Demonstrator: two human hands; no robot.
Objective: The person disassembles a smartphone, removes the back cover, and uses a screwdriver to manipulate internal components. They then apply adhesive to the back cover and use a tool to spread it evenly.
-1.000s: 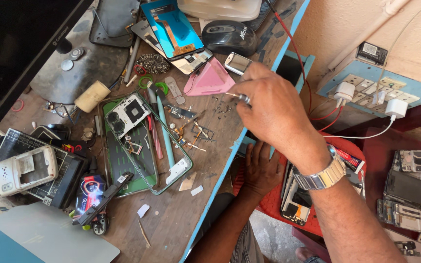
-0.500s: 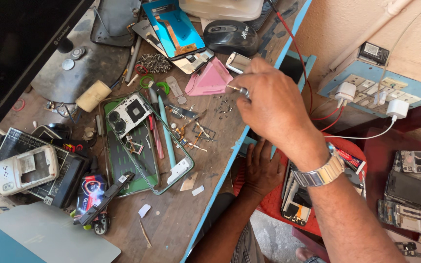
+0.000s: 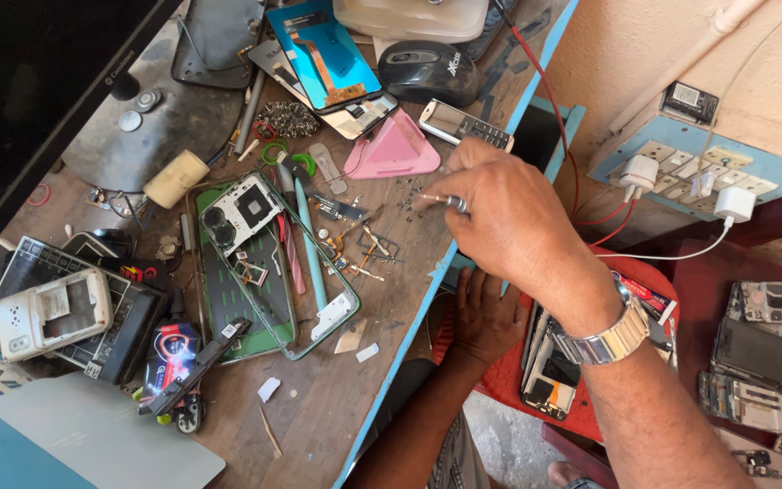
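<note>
Screwdriver (image 3: 441,200), slim metal, pinched in right hand (image 3: 509,226); left hand (image 3: 486,317) open, resting below bench.

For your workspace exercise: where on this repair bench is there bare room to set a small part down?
Bare wood lies along the bench's blue edge, between the green phone frame and that edge, scattered with small scraps. The middle, between the pink stand and the frame, is crowded with tiny parts beneath the right hand.

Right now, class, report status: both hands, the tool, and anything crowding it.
Right hand pinching a slim metal tool over the bench. Left hand below the bench edge, empty as far as visible. Pink stand and small loose parts close by.
</note>
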